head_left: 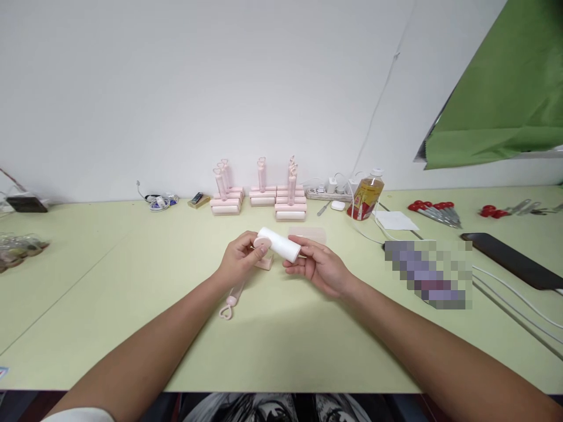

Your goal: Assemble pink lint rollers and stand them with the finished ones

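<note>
My left hand (240, 258) is closed on the left end of a white lint-roller refill (279, 244), its thumb by a round pink end cap (263, 242). The roll is held above the table, tilted down to the right. At the roll's other end, the fingers of my right hand (323, 268) curl around it, above and below. Beneath my left hand lies a pink lint-roller handle (233, 296) with a heart-shaped loop, partly hidden by the hand. A translucent pink cover (314, 235) rests behind my right hand.
Several pink lint rollers (291, 208) stand along the wall with handles upright. To their right are a power strip (328, 193) and a drink bottle (366, 196). Red-handled tools (435, 212), a black phone (512, 259) and white cables (505, 293) occupy the right side.
</note>
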A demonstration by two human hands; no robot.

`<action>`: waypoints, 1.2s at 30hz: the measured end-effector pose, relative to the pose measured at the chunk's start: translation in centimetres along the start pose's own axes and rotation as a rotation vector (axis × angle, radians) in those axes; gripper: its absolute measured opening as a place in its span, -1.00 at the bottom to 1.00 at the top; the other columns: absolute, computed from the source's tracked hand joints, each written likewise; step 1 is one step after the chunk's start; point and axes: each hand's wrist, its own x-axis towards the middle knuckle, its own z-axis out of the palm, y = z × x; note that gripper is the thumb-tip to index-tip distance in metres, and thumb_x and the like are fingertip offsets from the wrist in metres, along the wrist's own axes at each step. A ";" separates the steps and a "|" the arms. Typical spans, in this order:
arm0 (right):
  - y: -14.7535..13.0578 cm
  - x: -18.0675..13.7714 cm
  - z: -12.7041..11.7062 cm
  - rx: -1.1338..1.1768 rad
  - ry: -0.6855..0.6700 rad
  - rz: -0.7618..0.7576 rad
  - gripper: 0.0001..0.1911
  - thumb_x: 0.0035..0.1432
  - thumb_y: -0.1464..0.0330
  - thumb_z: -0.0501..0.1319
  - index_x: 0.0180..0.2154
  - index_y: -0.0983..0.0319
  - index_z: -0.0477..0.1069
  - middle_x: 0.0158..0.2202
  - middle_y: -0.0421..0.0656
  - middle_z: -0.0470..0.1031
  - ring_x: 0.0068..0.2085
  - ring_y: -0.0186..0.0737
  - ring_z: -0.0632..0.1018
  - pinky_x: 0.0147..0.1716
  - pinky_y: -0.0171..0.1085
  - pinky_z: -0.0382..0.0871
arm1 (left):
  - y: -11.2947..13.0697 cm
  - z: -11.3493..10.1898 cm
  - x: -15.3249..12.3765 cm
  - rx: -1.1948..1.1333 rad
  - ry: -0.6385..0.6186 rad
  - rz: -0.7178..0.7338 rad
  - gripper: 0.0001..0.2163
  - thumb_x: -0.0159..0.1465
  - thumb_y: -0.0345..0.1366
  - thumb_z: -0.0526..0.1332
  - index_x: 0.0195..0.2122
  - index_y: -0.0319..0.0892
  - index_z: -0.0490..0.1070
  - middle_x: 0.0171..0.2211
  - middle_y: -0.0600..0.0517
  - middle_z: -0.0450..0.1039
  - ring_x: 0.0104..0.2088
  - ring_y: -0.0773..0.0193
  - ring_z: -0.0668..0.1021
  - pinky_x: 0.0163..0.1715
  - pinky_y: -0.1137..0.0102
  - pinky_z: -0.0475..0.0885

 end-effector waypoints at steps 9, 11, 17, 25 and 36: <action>0.5 0.2 0.0 -0.059 -0.018 -0.052 -0.76 0.06 0.48 0.20 -0.16 0.27 0.43 -0.34 -0.10 0.56 -0.37 -0.22 0.61 -0.39 -0.28 0.51 | 0.1 0.2 -0.1 0.022 -0.038 0.034 -0.83 0.20 -0.17 0.29 -0.38 -0.18 0.49 -0.31 0.04 0.32 -0.34 0.35 0.44 -0.36 0.44 0.37; 0.5 0.0 0.2 -0.057 -0.023 -0.051 -0.76 0.06 0.48 0.20 -0.16 0.25 0.42 -0.34 -0.12 0.55 -0.36 -0.23 0.61 -0.37 -0.27 0.52 | 0.2 0.3 -0.2 0.017 -0.033 0.033 -0.82 0.20 -0.17 0.29 -0.40 -0.18 0.48 -0.32 0.04 0.30 -0.35 0.36 0.44 -0.37 0.45 0.37; 0.0 -0.1 0.4 -0.017 0.100 0.069 -0.63 -0.05 0.55 0.12 -0.13 0.24 0.35 -0.26 -0.09 0.53 -0.33 -0.18 0.63 -0.19 -0.10 0.54 | 0.3 0.6 -0.2 0.073 0.022 0.051 -0.81 0.21 -0.16 0.28 -0.39 -0.18 0.50 -0.30 0.01 0.32 -0.33 0.33 0.45 -0.38 0.43 0.39; 0.0 0.8 -1.9 -0.959 0.181 0.027 -0.71 -0.10 0.57 0.11 -0.28 0.21 0.36 -0.45 -0.21 0.47 -0.51 -0.31 0.48 -0.47 -0.31 0.36 | -0.2 0.4 -0.1 0.241 0.077 0.114 -0.82 0.28 -0.19 0.19 -0.26 -0.14 0.53 -0.23 -0.02 0.32 -0.32 0.33 0.46 -0.41 0.44 0.43; -0.8 0.7 -2.4 -1.386 0.211 -0.168 -0.78 -0.04 0.41 0.18 -0.25 0.20 0.34 -0.17 -0.15 0.50 -0.42 -0.31 0.39 -0.39 -0.32 0.22 | -0.7 0.6 -0.3 0.846 -0.065 0.361 -0.78 0.31 -0.29 0.08 -0.17 -0.10 0.51 -0.18 -0.01 0.34 -0.31 0.31 0.49 -0.33 0.39 0.41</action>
